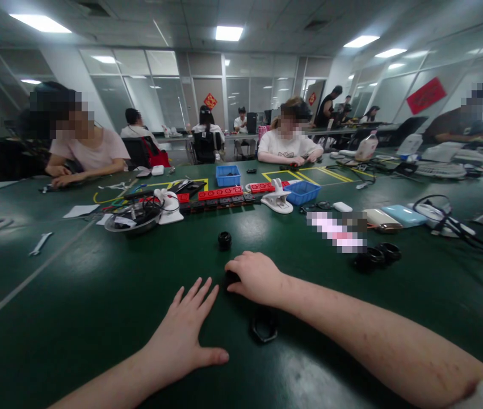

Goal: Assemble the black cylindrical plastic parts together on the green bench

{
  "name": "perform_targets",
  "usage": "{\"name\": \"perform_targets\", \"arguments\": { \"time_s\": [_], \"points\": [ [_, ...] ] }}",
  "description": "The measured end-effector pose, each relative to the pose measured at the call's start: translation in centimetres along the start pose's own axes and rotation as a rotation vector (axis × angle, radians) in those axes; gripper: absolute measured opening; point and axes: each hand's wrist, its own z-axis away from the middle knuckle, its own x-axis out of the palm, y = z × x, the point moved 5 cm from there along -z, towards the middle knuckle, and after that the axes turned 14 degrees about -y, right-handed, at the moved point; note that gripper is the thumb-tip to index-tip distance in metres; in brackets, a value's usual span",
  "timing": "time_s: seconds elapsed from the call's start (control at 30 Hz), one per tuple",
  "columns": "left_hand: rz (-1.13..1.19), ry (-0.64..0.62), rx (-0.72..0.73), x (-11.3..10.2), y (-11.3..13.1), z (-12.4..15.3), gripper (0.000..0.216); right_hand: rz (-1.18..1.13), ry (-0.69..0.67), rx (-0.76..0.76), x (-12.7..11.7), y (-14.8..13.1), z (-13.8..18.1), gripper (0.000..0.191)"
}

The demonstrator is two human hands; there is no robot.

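Observation:
My left hand [185, 329] is spread over the green table, fingers apart, with nothing in it. To its right, my right hand [256, 278] curls its thumb and fingers around a black round part [232, 277], mostly hidden by the hand. Just beyond the fingers stands a small black ring-shaped fitting [225, 241]. Nearer to me, below my right wrist, lies a black hexagonal ring nut [264, 328] with an open middle. Farther right, more black ring-shaped fittings [371, 258] sit in a group.
A wrench [40, 243] lies at the left. Across the middle stand a bowl of cables [133, 221], red power strips [219, 194], a white clip stand [277, 199] and blue bins [303, 193]. Cables [458, 221] tangle at the right. Co-workers [290, 136] sit opposite.

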Motion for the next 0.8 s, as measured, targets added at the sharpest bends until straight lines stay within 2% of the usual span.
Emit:
{"name": "perform_targets", "arguments": {
  "time_s": [0.13, 0.27, 0.4, 0.57, 0.8],
  "points": [
    [0.005, -0.041, -0.037, -0.2, 0.1, 0.0, 0.104, -0.016, 0.017, 0.155, -0.1, 3.5, 0.5, 0.027],
    [0.013, -0.04, -0.04, 0.1, -0.1, 0.0, 0.103, -0.044, 0.038, 0.326, 0.5, 7.3, 3.0, 0.026],
    [0.021, -0.022, -0.022, 0.3, -0.4, -0.1, 0.102, -0.075, 0.058, 0.467, 1.5, 9.7, 7.4, 0.029],
    [0.021, -0.042, -0.039, 0.1, -0.1, 0.0, 0.102, -0.106, 0.072, 0.589, 3.4, 10.5, 13.9, 0.036],
    [0.002, -0.04, -0.054, 0.1, 0.0, 0.0, 0.102, -0.212, 0.256, 0.687, 6.4, 12.7, 21.8, 0.047]
  ]
}}
